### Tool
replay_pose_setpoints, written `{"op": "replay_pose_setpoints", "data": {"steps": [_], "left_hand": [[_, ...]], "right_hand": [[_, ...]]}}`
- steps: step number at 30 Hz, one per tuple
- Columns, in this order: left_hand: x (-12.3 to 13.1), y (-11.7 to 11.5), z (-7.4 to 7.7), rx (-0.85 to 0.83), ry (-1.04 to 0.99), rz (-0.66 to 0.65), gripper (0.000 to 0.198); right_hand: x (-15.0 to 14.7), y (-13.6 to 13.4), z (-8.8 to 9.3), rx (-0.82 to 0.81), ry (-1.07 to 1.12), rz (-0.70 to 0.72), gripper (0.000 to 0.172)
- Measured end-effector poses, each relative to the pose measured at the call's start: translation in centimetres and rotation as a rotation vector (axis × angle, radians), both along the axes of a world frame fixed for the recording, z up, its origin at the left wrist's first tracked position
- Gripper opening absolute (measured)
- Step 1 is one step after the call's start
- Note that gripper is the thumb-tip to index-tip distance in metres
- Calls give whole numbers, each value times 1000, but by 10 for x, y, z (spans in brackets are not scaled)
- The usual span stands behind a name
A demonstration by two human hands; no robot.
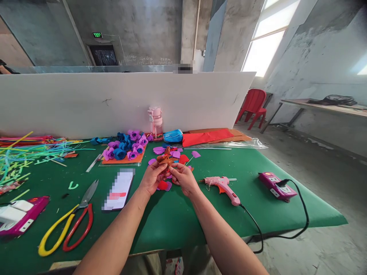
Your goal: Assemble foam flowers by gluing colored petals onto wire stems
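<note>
Both hands meet over the middle of the green table. Between the fingertips of my left hand (152,177) and my right hand (184,178) is a brown paper flower piece (164,160), pinched from both sides. Its lower part is hidden by the fingers. Loose purple petals (158,150) and red petals (163,185) lie around and under the hands. To the right of my right hand lies a pink glue gun (220,185), its nozzle toward the hand. A phone (119,190) rests left of my left forearm.
Scissors (83,206) with yellow and red handles lie at the front left. Purple and blue paper flowers (125,146) sit behind the phone. Power strips (276,186) stand at both sides, a cable hanging over the front edge. A pink bottle (155,121) stands by the white partition (123,99).
</note>
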State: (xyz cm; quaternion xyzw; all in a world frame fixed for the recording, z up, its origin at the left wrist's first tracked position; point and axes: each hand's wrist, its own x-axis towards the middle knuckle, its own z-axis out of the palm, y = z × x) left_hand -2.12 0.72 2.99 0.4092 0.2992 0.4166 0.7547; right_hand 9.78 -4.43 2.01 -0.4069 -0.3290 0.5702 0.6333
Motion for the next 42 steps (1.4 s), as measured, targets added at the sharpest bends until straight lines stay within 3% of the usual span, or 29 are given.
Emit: {"op": "replay_pose_setpoints", "data": {"steps": [8,14,19,27,35,42], "left_hand": [[1,1,-4,46,40,38,31],[4,0,-5,50,30,33,32],[4,0,-5,46,4,13,33],[4,0,0,16,7,72,30],[4,0,2,14,-59,50,30],[-1,5,2,57,-26,110,35]], "right_hand": [[0,1,2,33,70,-107,40],[-2,3,-4,94,-164,-203,33],[-3,4,-7,121,-252,-204,25],[-4,-1,-2,178,-512,-291,12],[-3,1,-7,163,-558,-212,17],[-7,-9,0,252,-742,-414,13]]}}
